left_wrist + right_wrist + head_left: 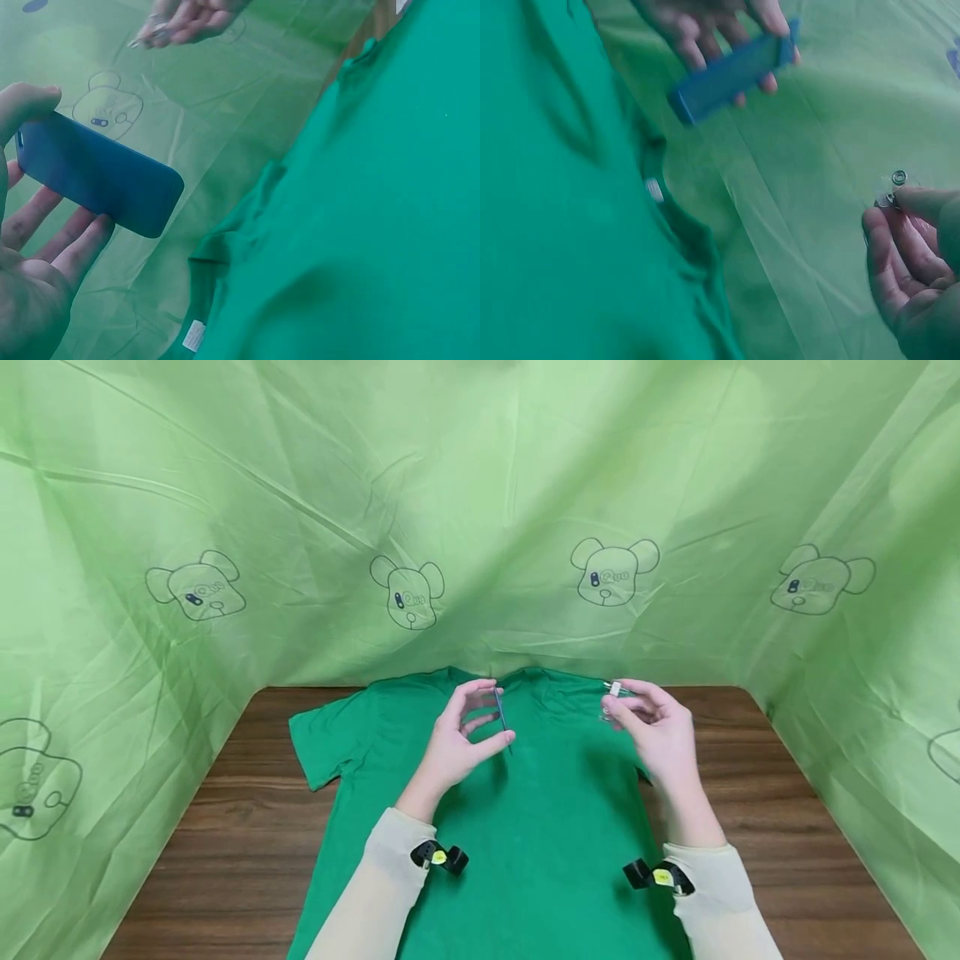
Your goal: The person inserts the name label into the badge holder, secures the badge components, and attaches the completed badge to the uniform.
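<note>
My left hand [457, 743] holds a flat blue rectangular case [105, 176] with rounded corners by its edges, thumb on one side and fingertips on the other. Seen edge-on from the head, the case is a thin dark line above the shirt. My right hand [666, 731] pinches a small clear item with round metal pieces [890, 196] between thumb and fingers; a whitish part shows in the head view, and its exact kind is unclear. Both hands are raised over a green T-shirt [540, 843], apart from each other.
The T-shirt lies spread on a dark wooden table [225, 860], collar toward the far edge, with a white label [193, 336] at the neck. Light green fabric [480, 485] printed with bear heads surrounds the table at the back and sides.
</note>
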Demonstrator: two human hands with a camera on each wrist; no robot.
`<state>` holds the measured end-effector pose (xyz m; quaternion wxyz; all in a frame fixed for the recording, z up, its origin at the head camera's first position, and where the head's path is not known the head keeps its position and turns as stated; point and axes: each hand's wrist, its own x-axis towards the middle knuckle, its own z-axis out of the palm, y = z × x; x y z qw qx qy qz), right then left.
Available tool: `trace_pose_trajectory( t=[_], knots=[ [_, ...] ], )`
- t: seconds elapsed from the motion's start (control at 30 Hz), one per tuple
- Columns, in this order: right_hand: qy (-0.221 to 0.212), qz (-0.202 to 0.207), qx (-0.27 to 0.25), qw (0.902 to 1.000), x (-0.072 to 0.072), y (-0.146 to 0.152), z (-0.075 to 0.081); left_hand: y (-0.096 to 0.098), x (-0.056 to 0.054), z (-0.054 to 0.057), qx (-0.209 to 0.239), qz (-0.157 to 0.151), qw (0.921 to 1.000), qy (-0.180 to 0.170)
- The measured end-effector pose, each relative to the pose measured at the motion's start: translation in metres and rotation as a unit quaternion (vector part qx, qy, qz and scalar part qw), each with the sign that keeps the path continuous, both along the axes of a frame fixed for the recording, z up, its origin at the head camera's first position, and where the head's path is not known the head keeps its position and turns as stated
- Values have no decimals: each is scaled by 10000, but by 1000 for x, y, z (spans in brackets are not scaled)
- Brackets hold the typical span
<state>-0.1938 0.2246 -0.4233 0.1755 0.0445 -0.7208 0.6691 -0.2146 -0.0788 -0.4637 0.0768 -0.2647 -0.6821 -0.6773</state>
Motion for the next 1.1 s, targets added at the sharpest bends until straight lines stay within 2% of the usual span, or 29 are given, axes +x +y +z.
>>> trace_pose_trajectory(
  t=[0.17,0.3,0.4,0.53,0.73,0.87,0.93,1.1],
  knots=[
    [-127,-338,255,9990,2,36,-5,-2,0,-2,2,42,10000,19],
    [-318,-630,419,9966,-2,67,-17,-4,1,-2,-36,76,10000,-14],
    [-590,-962,730,9909,-5,88,-27,-4,1,-1,-39,78,10000,-46],
    [-978,-1371,1450,9750,-6,110,-34,-3,2,1,-25,62,9999,-100],
    [-1160,-1565,2262,9544,-5,134,-46,-2,1,0,38,34,9999,-130],
    [-1321,-1736,2864,9329,-6,147,-58,-1,1,-1,61,9,9999,-126],
    [-1445,-1708,3136,9228,-6,154,-63,-1,1,-1,51,-10,9999,-110],
    [-1835,-1463,3410,9103,-4,165,-73,0,0,-1,-41,3,10000,-46]
  ],
)
